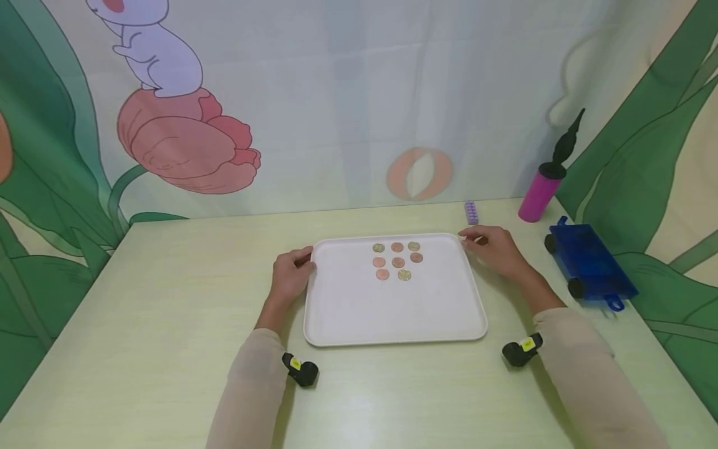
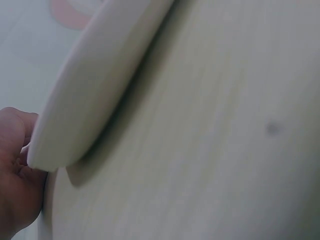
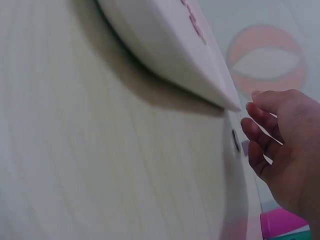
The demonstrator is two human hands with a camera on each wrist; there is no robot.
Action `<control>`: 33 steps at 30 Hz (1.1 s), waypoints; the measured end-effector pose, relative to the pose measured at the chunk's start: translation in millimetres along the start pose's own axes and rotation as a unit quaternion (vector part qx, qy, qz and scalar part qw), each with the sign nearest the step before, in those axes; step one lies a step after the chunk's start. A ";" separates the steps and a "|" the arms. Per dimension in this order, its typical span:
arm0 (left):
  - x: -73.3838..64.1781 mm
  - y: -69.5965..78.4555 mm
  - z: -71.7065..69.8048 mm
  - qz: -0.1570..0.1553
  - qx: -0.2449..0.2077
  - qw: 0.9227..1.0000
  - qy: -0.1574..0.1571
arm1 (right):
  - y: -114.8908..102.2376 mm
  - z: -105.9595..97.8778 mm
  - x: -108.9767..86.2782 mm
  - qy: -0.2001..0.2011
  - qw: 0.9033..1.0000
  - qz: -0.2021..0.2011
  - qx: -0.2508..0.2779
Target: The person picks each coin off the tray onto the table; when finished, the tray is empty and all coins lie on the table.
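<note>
A white tray (image 1: 359, 312) lies on the table with several coins on it, grouped toward its far side. Some are copper-coloured, like the coin (image 1: 398, 262) in the middle; a few look gold, like the coin (image 1: 404, 274) nearest me. At the left rim, my left hand (image 1: 288, 274) holds the tray's edge between thumb and fingers; the left wrist view shows the hand (image 2: 17, 175) partly hidden behind the tray corner. My right hand (image 1: 496, 249) hovers by the far right corner. Its fingers (image 3: 257, 132) are loosely bent, apart from the tray and holding nothing.
Behind the tray sits a small purple studded block (image 1: 471, 212). A pink and black hand pump (image 1: 541, 193) stands at the back right. Near the table's right edge is a blue toy cart (image 1: 594, 262) with black wheels. A printed curtain (image 1: 336, 125) hangs behind the table.
</note>
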State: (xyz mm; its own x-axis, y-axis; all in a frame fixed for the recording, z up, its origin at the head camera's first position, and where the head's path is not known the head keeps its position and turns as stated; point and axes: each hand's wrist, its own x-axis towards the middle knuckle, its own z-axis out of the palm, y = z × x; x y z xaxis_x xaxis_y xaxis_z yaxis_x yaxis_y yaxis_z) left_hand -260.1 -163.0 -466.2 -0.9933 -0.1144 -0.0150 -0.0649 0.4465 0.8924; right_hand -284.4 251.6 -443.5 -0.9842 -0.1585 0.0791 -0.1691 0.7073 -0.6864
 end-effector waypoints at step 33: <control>-1.6 2.7 2.3 0.001 0.002 1.000 0.011 | -47.1 49.4 8.6 -0.089 0.994 -0.058 0.002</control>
State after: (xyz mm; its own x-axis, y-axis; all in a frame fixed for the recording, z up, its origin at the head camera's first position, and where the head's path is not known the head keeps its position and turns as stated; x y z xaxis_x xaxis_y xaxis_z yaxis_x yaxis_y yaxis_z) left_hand -258.9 -159.6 -464.9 -0.9911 -0.1329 -0.0029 -0.0630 0.4498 0.8909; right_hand -282.4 182.9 -446.2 -0.9329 -0.3589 0.0299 -0.2813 0.6744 -0.6827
